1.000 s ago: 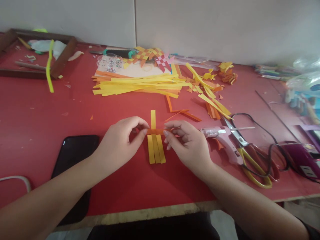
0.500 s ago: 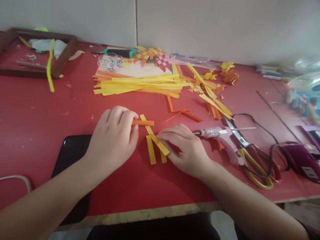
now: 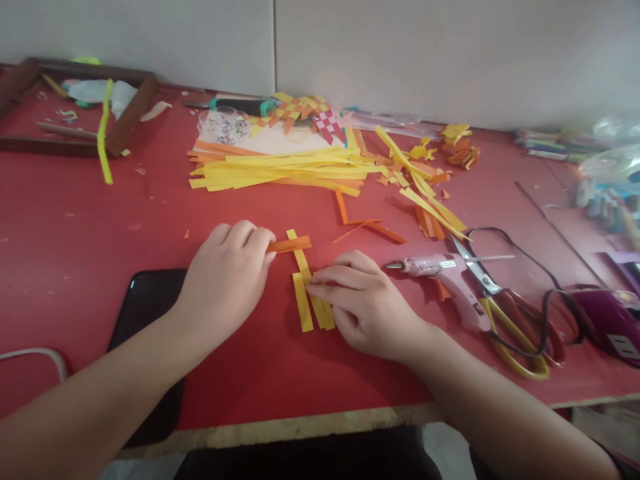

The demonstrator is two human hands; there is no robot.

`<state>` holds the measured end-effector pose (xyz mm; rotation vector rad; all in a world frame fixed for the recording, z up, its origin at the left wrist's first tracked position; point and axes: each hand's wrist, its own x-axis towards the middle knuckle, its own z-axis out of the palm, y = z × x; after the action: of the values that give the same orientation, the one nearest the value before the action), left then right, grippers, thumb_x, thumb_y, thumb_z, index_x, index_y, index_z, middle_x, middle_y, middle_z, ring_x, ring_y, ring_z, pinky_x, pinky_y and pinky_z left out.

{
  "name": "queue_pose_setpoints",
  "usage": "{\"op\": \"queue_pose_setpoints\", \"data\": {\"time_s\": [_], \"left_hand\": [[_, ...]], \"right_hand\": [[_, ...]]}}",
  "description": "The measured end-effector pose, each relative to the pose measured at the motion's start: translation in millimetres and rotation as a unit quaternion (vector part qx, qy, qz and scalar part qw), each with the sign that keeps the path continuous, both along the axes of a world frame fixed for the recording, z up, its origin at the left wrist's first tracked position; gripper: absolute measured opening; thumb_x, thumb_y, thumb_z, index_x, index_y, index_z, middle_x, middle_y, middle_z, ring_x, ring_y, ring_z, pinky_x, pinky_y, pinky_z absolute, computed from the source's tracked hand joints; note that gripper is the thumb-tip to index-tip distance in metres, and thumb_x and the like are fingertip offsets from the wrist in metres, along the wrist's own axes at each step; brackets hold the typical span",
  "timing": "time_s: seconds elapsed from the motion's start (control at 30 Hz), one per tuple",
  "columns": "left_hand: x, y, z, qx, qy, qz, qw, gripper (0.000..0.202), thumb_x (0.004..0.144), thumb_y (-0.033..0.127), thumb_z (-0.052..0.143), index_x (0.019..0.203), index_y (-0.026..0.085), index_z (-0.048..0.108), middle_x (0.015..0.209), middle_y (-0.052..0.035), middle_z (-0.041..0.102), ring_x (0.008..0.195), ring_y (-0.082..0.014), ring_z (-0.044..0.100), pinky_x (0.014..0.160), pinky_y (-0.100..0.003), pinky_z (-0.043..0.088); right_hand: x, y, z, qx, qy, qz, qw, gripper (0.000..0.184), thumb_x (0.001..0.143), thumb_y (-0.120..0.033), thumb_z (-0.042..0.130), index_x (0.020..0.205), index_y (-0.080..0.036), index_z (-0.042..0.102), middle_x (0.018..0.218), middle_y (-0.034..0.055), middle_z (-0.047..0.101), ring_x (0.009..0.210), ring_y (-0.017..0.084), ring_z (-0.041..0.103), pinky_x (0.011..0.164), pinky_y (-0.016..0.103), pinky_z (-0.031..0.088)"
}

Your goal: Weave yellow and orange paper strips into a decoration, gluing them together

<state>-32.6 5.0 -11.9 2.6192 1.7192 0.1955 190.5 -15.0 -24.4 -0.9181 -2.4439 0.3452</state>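
Observation:
My left hand (image 3: 227, 277) is curled with its fingertips pinching the left end of a short orange paper strip (image 3: 293, 245), which lies crosswise over the top of a yellow strip. My right hand (image 3: 363, 303) lies flat with its fingers stretched left, pressing down on three short yellow paper strips (image 3: 306, 303) that lie side by side on the red table (image 3: 75, 227). The lower parts of two yellow strips are partly hidden under my right fingers.
A pile of long yellow and orange strips (image 3: 280, 170) and woven paper pieces (image 3: 305, 113) lie behind. A pink glue gun (image 3: 440, 273) and yellow-handled scissors (image 3: 505, 313) with a black cord are at the right. A black phone (image 3: 145, 320) is at the left, a wooden frame (image 3: 80, 107) at the far left.
My hands let go of the crossed strips. My left hand pulled the orange strip up and left; my right hand dropped flat onto the yellow strips and squared them together.

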Motion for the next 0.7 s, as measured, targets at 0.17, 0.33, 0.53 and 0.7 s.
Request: {"op": "queue_pose_setpoints", "data": {"time_s": [0.17,0.33,0.53,0.7], "left_hand": [[0.0,0.0,3.0,-0.002,0.035,0.019,0.999,0.023,0.098,0.019,0.037,0.1,0.015,0.059,0.094,-0.0161,0.06,0.089,-0.0341,0.057,0.071,-0.043,0.043],[-3.4,-6.0,9.6,0.057,0.092,0.084,0.991,0.02,0.096,0.018,0.038,0.098,0.018,0.057,0.085,-0.0128,0.055,0.085,-0.0343,0.055,0.065,-0.042,0.037],[-3.2,-8.4,9.7,0.07,0.087,0.081,0.99,0.017,0.093,0.018,0.039,0.096,0.017,0.056,0.093,-0.0158,0.056,0.085,-0.0338,0.056,0.064,-0.042,0.037],[5.3,-6.9,7.5,-0.008,-0.038,-0.017,0.999,0.019,0.096,0.024,0.04,0.082,0.02,0.052,0.081,-0.0086,0.058,0.078,-0.0268,0.057,0.067,-0.04,0.041]], "right_hand": [[0.2,0.0,1.4,-0.014,0.001,0.008,1.0,0.032,0.08,-0.007,0.05,0.1,-0.013,0.075,0.102,0.0094,0.074,0.09,0.025,0.055,0.081,0.044,0.053],[-0.7,1.0,-2.4,-0.015,-0.009,0.002,1.0,0.026,0.087,-0.009,0.052,0.1,-0.017,0.073,0.101,0.0082,0.073,0.089,0.023,0.056,0.08,0.041,0.051],[-2.5,1.3,-0.5,-0.009,0.017,0.0,1.0,0.02,0.089,-0.011,0.054,0.097,-0.017,0.072,0.097,0.0095,0.071,0.086,0.021,0.057,0.08,0.039,0.052],[1.5,2.9,1.9,-0.01,0.042,-0.028,0.999,0.018,0.089,-0.011,0.055,0.095,-0.019,0.069,0.092,0.0077,0.071,0.083,0.021,0.059,0.076,0.038,0.052]]}}
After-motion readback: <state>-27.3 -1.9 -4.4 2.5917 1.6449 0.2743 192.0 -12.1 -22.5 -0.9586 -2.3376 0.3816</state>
